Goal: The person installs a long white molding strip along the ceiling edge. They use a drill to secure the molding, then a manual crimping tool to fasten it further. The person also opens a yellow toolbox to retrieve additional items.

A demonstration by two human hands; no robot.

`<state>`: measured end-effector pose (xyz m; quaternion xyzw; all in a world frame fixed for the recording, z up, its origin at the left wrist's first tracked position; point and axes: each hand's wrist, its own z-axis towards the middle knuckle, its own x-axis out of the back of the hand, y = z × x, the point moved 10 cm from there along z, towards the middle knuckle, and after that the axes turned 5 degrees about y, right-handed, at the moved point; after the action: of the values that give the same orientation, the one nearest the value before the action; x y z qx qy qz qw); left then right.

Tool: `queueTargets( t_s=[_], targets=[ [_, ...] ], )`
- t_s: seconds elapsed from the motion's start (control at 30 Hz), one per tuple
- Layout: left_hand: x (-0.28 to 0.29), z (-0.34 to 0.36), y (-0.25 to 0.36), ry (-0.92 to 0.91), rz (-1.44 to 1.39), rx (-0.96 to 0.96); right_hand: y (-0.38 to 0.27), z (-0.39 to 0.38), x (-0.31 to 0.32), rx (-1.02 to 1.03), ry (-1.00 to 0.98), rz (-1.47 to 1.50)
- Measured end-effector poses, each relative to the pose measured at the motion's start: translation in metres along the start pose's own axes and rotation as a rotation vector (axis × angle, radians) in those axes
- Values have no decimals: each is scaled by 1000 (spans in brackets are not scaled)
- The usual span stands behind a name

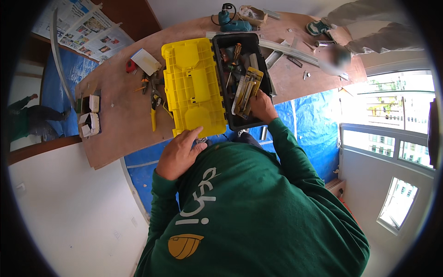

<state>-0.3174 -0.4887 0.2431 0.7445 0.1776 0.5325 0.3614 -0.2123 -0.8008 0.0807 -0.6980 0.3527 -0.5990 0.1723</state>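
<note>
A black toolbox (242,41) lies with its yellow lid (173,83) folded back to the left. Inside are screwdrivers (237,51) and other hand tools, partly hidden. My right hand (264,107) reaches into the near right of the box and grips a yellow-backed blister pack (251,87). A long, slim tool seems to be in the pack; its kind is unclear. My left hand (180,154) is at the lid's near left corner, fingers extended and fingertips at its edge, holding nothing.
Left of the lid, the wooden board table (117,134) bears yellow-handled snips (154,113), pliers (145,83), a red tape measure (131,66) and small boxes (90,123). Behind the toolbox is a teal power drill (230,23). Metal channels (290,50) lie right, near another person's legs (383,39).
</note>
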Motion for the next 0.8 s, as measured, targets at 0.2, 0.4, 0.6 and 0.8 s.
queueTargets(
  t_s=[0.2,0.4,0.6,0.8],
  targets=[
    [-4,8,4,-40,40,-19,-12,-9,18,48,-143,369],
    [-9,11,10,-74,73,-57,2,-9,15,-78,-187,410],
    [-16,11,18,-105,103,-99,0,20,20,122,-22,99],
    [-21,11,18,-172,114,-55,3,14,13,62,-74,244]
  ],
)
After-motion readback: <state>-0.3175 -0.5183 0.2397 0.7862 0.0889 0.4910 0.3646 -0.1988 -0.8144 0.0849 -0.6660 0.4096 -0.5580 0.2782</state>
